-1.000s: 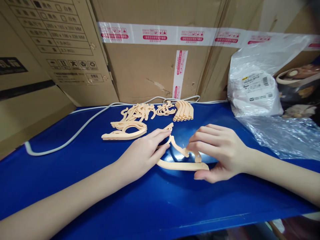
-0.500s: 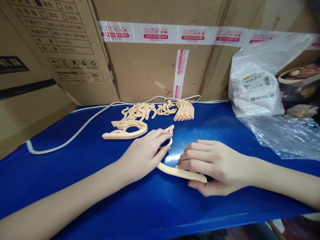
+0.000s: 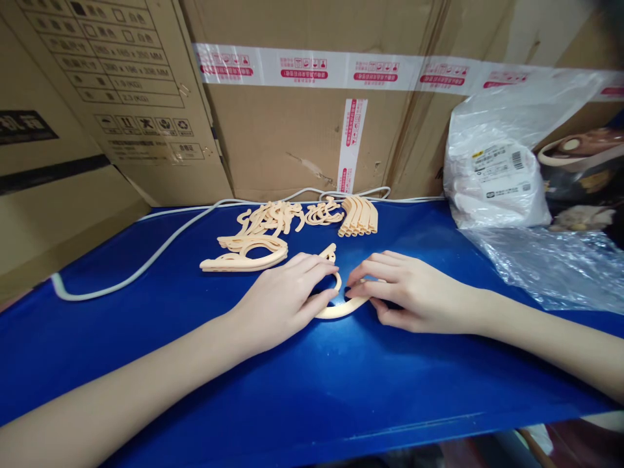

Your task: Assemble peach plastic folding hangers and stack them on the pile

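Observation:
Low over the blue table, a beige plastic folding hanger (image 3: 341,310) lies between my two hands, its curved arm bowing toward me. My left hand (image 3: 287,296) is closed on its left part, and its fingers cover much of it. On the other side, my right hand (image 3: 414,292) pinches the right end of the curved arm, whose tip is hidden under the fingers. Behind my left hand rests a small stack of folded beige hangers (image 3: 246,260). Further back are a heap of loose hanger parts (image 3: 273,218), several hooks (image 3: 322,213) and a row of curved hanger arms (image 3: 359,218).
Cardboard boxes (image 3: 292,136) wall off the back and left of the blue table (image 3: 312,403). A white cable (image 3: 180,231) runs along the left and back. On the right sit a white plastic-wrapped package (image 3: 502,175) and crumpled clear film (image 3: 550,266).
My right hand has moved up and slightly left, swinging the hanger's right arm away from me, closer to the left part. My left hand has stayed almost in place.

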### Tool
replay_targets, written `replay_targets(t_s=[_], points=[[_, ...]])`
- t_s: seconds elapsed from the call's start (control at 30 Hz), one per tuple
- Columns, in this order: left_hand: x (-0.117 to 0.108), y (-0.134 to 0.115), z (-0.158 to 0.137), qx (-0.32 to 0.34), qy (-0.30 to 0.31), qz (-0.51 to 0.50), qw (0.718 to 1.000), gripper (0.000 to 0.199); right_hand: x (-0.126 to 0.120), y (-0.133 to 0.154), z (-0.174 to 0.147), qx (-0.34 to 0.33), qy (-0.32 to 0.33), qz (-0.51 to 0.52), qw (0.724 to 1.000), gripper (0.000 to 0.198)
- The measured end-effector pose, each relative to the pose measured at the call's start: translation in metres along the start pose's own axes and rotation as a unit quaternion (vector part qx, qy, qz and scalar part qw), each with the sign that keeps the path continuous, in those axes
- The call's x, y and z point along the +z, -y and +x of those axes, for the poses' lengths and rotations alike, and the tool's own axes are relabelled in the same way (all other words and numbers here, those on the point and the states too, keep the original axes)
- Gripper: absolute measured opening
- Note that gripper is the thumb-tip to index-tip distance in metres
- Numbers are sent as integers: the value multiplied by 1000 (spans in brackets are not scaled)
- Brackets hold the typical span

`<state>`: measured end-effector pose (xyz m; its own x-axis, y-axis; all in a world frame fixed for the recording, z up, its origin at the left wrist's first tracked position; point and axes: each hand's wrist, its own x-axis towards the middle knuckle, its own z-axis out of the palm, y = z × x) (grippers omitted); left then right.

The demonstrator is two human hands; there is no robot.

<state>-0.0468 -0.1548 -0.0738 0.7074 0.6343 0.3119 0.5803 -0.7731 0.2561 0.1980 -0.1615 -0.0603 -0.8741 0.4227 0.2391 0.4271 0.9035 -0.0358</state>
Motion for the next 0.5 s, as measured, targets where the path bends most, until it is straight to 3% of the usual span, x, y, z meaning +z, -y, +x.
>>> replay_targets(t_s=[0.27, 0.5], points=[[2, 8, -1, 12, -1, -2, 1000, 48, 3, -19, -4, 19, -18, 13, 1000, 24], [3, 9, -1, 27, -15, -7, 999, 44, 6, -22, -4, 81, -72, -27, 994, 18]])
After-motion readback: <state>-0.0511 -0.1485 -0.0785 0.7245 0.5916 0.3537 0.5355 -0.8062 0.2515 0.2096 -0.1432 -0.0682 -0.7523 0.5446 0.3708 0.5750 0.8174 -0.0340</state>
